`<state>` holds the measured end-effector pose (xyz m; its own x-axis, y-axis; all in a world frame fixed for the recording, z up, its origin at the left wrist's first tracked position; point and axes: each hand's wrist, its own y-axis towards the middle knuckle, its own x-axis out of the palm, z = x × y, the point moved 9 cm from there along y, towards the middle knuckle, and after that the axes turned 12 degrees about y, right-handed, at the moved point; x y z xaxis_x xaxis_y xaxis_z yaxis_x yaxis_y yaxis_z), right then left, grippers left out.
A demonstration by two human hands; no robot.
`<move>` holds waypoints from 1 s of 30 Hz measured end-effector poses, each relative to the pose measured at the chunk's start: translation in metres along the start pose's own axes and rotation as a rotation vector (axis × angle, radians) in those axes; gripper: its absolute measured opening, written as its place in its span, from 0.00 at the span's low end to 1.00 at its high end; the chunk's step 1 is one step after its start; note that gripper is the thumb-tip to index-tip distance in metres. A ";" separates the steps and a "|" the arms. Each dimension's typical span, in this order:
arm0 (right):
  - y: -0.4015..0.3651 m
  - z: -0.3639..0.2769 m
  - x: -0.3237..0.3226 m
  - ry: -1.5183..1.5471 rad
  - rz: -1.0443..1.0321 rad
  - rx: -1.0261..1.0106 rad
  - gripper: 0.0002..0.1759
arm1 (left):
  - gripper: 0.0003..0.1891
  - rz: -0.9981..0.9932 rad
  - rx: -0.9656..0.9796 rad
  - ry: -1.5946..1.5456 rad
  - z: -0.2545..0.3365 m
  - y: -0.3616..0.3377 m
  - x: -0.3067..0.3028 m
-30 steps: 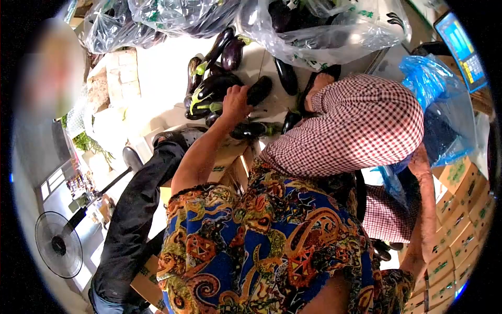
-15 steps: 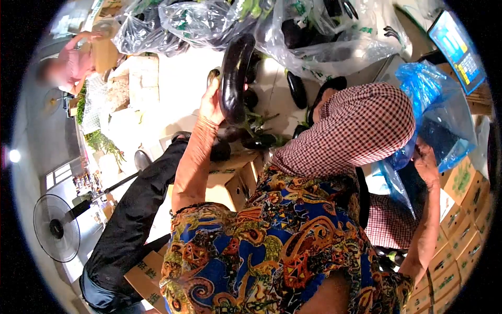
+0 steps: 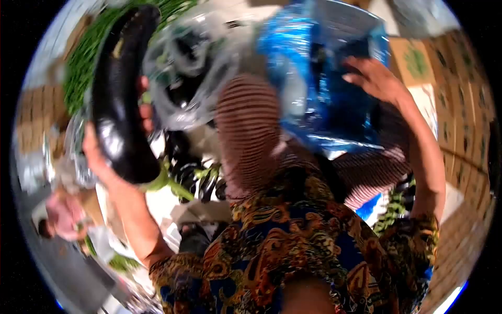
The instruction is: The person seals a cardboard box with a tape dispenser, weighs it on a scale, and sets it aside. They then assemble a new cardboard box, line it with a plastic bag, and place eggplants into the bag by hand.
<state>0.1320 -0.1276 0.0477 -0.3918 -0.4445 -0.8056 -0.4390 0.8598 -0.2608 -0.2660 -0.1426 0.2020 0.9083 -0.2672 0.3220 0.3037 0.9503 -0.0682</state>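
My left hand (image 3: 98,157) is wrapped round a large, dark, shiny eggplant (image 3: 116,99), raised close to the camera with its green stem end pointing down to the right. My right hand (image 3: 374,78) is over the opening of a blue plastic bag (image 3: 293,78); its fingers are stretched out, and I see nothing in them. The bag stands opened wide inside a box or bin whose sides are mostly hidden. More eggplants (image 3: 183,175) lie on the floor below my left hand, partly blurred.
A clear plastic bag (image 3: 172,112) with eggplants stands between my hands. Long green vegetables (image 3: 86,68) are piled at upper left. Stacked cardboard boxes (image 3: 465,110) line the right side. A person in pink (image 3: 65,214) is at far left. My knee (image 3: 248,131) rises in the middle.
My view has turned toward the blue bag. The eggplant in my left hand is nearer the camera. My right hand has shifted from the bag's side to over its opening.
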 end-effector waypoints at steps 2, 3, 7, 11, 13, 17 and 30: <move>-0.006 0.018 -0.013 0.040 -0.038 0.173 0.24 | 0.39 0.039 -0.095 0.204 0.002 0.026 0.046; -0.010 0.034 -0.020 -0.001 -0.048 0.264 0.24 | 0.38 0.033 -0.126 0.290 -0.004 0.038 0.071; -0.024 0.092 -0.027 -0.113 0.049 0.217 0.26 | 0.26 -0.308 -0.443 0.309 -0.065 0.086 0.173; -0.024 0.097 -0.015 0.040 0.135 0.286 0.34 | 0.22 -0.467 -0.714 0.213 -0.184 0.107 0.201; -0.020 0.116 -0.006 0.066 0.165 0.311 0.37 | 0.23 -0.382 -0.762 0.326 -0.249 0.126 0.207; -0.017 0.110 -0.006 0.134 0.132 0.433 0.45 | 0.39 -0.180 -0.675 0.655 -0.331 0.148 0.209; -0.007 0.078 -0.002 0.050 0.053 0.483 0.41 | 0.50 -0.052 -0.361 1.181 -0.438 0.139 0.207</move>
<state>0.1989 -0.1127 0.0100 -0.4468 -0.3987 -0.8009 0.0036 0.8944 -0.4472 0.0906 -0.1354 -0.1548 0.5387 -0.4619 -0.7046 0.2387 0.8857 -0.3981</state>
